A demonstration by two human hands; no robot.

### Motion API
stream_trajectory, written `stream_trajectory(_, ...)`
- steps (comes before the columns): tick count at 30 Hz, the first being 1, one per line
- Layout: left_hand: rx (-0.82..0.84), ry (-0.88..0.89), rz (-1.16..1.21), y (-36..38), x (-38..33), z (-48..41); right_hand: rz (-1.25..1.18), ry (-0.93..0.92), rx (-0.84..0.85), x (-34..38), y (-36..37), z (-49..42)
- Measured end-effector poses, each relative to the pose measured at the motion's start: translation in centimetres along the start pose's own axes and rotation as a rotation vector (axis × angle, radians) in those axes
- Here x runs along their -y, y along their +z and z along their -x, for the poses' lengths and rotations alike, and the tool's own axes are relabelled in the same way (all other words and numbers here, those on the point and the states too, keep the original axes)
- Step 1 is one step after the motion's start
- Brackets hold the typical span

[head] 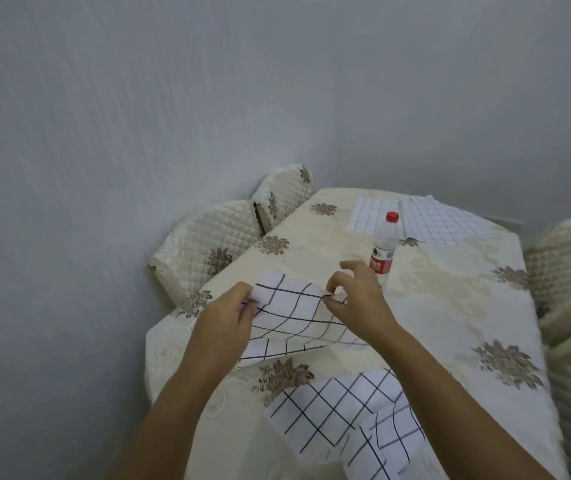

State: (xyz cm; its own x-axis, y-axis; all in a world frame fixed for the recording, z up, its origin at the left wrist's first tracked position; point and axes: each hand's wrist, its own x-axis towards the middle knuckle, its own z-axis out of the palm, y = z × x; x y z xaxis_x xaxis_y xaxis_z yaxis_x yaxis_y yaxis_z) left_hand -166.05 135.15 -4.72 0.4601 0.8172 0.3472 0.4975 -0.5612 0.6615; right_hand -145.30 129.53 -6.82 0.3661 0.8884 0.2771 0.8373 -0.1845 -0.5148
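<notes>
A crumpled cloth (pixel 332 410) lies nearest me on the tabletop (pixel 450 306). Just beyond it, my left hand (pixel 232 317) pinches one far corner of the checked cloth (pixel 294 306), and my right hand (pixel 353 299) seems to pinch the other. The cloth is light and limp and sags between them, so the corners are the best hold. Farther off stands a water bottle (pixel 382 251).

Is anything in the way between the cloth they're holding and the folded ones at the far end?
Yes: a red-capped bottle stands on the table just beyond the right hand, between the checked cloth and the folded cloths.
</notes>
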Motion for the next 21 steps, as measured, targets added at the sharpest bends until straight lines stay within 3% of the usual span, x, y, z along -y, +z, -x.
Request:
stream_trajectory(5, -0.082, -0.205, 0.136, -3.4, -0.2, -3.4, -0.086, -0.081, 0.078, 4.0, -2.3, -2.6)
stream_trajectory(10, -0.165, 0.149, -0.280, -6.1, -0.8, -6.6, -0.044, -0.165, 0.027, 9.1, -3.9, -4.6)
stream_trajectory(12, -0.148, 0.242, -0.341, -7.3, -0.6, -8.1, -0.020, -0.181, 0.002, 11.0, -4.2, -5.3)
stream_trajectory(15, -0.131, 0.224, -0.143, -9.6, 0.3, -10.3, 0.071, -0.149, 0.007, 13.1, -4.7, -6.1)
stream_trajectory(21, -0.100, 0.230, 0.158, -15.1, 2.9, -15.3, 0.222, 0.090, -0.007, 14.9, -5.7, -6.7)
